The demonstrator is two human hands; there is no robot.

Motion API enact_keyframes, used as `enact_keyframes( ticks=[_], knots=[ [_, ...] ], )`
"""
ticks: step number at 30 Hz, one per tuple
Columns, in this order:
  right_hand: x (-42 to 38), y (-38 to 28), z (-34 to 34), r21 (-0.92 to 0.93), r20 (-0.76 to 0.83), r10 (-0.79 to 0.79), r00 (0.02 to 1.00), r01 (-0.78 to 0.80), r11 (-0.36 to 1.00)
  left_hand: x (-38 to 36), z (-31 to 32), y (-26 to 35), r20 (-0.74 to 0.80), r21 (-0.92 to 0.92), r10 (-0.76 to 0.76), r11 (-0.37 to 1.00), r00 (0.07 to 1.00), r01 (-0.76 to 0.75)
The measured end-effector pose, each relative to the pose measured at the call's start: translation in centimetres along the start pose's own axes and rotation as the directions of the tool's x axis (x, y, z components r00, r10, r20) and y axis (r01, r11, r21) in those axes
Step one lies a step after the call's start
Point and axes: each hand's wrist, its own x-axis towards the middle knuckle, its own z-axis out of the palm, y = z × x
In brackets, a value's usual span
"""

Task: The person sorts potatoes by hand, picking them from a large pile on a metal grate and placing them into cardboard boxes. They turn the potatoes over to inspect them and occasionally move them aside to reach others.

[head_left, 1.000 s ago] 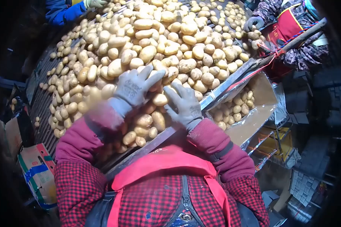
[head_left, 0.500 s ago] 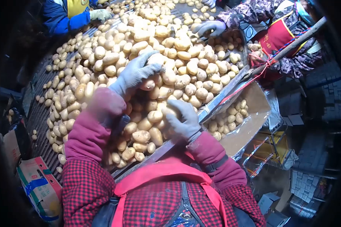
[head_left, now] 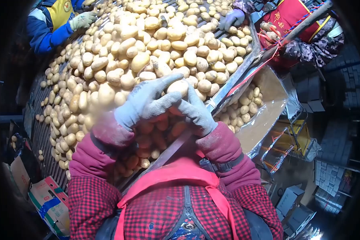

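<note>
A pale potato [head_left: 178, 87] is held between my two grey-gloved hands, above the front of the potato heap [head_left: 140, 62]. My left hand [head_left: 146, 102] curls round it from the left, with the fingers along its far side and the thumb below. From the right, the fingertips of my right hand [head_left: 197, 112] press against the same potato, and the two hands touch under it. Shaded potatoes [head_left: 158, 138] lie beneath my wrists, partly hidden by the gloves and sleeves.
A metal edge [head_left: 228, 90] borders the slatted sorting table [head_left: 38, 132]. Right of it stands a plastic-lined carton [head_left: 264, 114] with potatoes inside. Co-workers' gloved hands, one at upper left [head_left: 83, 21] and one at upper right [head_left: 232, 19], reach onto the table. A printed box [head_left: 50, 204] stands lower left.
My hands have come together around one potato; my right hand moved up toward the left one. The view has shifted a little. The upper-left co-worker's hand appears farther left.
</note>
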Motion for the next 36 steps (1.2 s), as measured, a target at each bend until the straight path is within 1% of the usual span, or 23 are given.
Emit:
enact_keyframes(
  ticks=[1, 4, 7, 8, 9, 11, 12, 13, 14, 15, 17, 19, 20, 21, 22, 23, 24, 25, 29, 30, 33, 35, 36],
  knots=[
    [-0.3, 0.0, -0.3, 0.0, -0.004, -0.002, 1.0, 0.002, 1.0, 0.1, 0.2, 0.5, 0.008, -0.02, -0.005, 1.0, 1.0, 0.005],
    [-1.8, 0.6, -3.0, 0.056, -0.011, -0.13, 0.991, 0.13, 0.99, 1.6, 3.4, -0.2, -0.02, 0.004, 0.139, 0.99, 0.99, -0.139],
    [-5.2, 0.9, -6.9, 0.187, -0.162, -0.124, 0.979, 0.153, 0.97, 4.3, 7.7, 1.4, 0.018, 0.05, 0.272, 0.961, 0.962, -0.273],
    [-6.9, 0.4, -6.9, -0.118, -0.266, -0.297, 0.917, 0.274, 0.954, 5.6, 9.1, 2.2, 0.072, 0.021, 0.282, 0.959, 0.957, -0.284],
    [-8.7, 0.2, -8.8, 0.086, -0.417, -0.148, 0.897, 0.2, 0.976, 7.1, 10.7, 3.1, 0.126, -0.009, 0.294, 0.955, 0.948, -0.295],
    [-11.9, 1.9, -15.7, 0.111, -0.485, -0.212, 0.849, 0.3, 0.947, 10.2, 14.0, 4.1, 0.187, -0.082, 0.425, 0.905, 0.886, -0.417],
    [-12.1, 0.7, -15.1, 0.103, -0.481, -0.327, 0.813, 0.423, 0.9, 11.3, 14.9, 4.8, 0.255, -0.073, 0.473, 0.879, 0.844, -0.47],
    [-12.4, -0.4, -14.3, 0.098, -0.478, -0.433, 0.764, 0.536, 0.838, 11.1, 15.7, 5.5, 0.191, -0.061, 0.497, 0.867, 0.846, -0.495],
    [-13.2, -0.3, -16.8, -0.041, -0.528, -0.426, 0.735, 0.479, 0.877, 11.2, 16.2, 5.4, 0.132, -0.056, 0.583, 0.812, 0.802, -0.581],
    [-14.6, 1.5, -22.2, -0.455, -0.465, -0.575, 0.673, 0.376, 0.807, 11.2, 16.3, 4.9, 0.077, -0.042, 0.657, 0.754, 0.75, -0.656],
    [-15.7, -0.5, -22.1, -0.862, -0.417, -0.656, 0.629, -0.047, 0.504, 10.2, 13.5, 4.2, -0.013, 0.039, 0.696, 0.718, 0.718, -0.695],
    [-16.9, 0.7, -23.6, -0.866, -0.431, -0.702, 0.567, -0.039, 0.499, 8.9, 9.8, 2.9, -0.059, 0.357, 0.648, 0.724, 0.759, -0.59],
    [-16.9, -0.2, -21.7, -0.536, -0.562, -0.62, 0.548, 0.33, 0.777, 8.8, 7.8, 1.8, -0.041, 0.403, 0.557, 0.769, 0.83, -0.496],
    [-17.2, -0.5, -20.7, -0.05, -0.64, -0.502, 0.582, 0.62, 0.783, 8.4, 6.4, 0.1, -0.121, 0.546, 0.585, 0.714, 0.802, -0.438],
    [-17.7, -0.1, -21.4, 0.145, -0.609, -0.427, 0.668, 0.623, 0.768, 8.1, 4.5, -0.7, -0.066, 0.655, 0.41, 0.706, 0.91, -0.27],
    [-17.8, 0.1, -21.2, 0.147, -0.614, -0.432, 0.661, 0.633, 0.76, 7.7, 3.8, -2.4, -0.071, 0.781, 0.39, 0.595, 0.918, -0.192],
    [-17.6, 0.0, -20.7, 0.2, -0.492, -0.431, 0.757, 0.579, 0.79, 7.5, 2.6, -3.1, 0.037, 0.845, 0.272, 0.506, 0.962, -0.176],
    [-17.2, 0.0, -20.0, 0.241, -0.357, -0.415, 0.837, 0.512, 0.825, 7.6, 2.7, -4.0, 0.043, 0.888, 0.236, 0.436, 0.971, -0.145],
    [-13.7, -0.1, -18.1, 0.291, -0.537, -0.297, 0.79, 0.503, 0.814, 10.2, 4.1, -4.3, 0.015, 0.922, 0.092, 0.383, 0.996, -0.049],
    [-13.0, 0.1, -17.3, 0.395, -0.494, -0.327, 0.806, 0.543, 0.741, 10.9, 4.6, -4.1, 0.004, 0.925, 0.023, 0.38, 1.0, -0.013],
    [-12.3, 1.2, -18.2, 0.536, -0.345, -0.297, 0.89, 0.447, 0.717, 10.6, 4.2, -3.6, 0.029, 0.918, 0.182, 0.383, 0.983, -0.098],
    [-12.4, 0.5, -16.8, 0.389, -0.52, -0.163, 0.838, 0.403, 0.828, 10.3, 4.6, -2.1, 0.031, 0.913, 0.128, 0.4, 0.991, -0.08],
    [-12.7, 0.2, -16.1, 0.355, -0.599, -0.108, 0.794, 0.385, 0.852, 10.4, 4.4, -3.1, 0.043, 0.912, 0.163, 0.397, 0.986, -0.105]
  ],
)
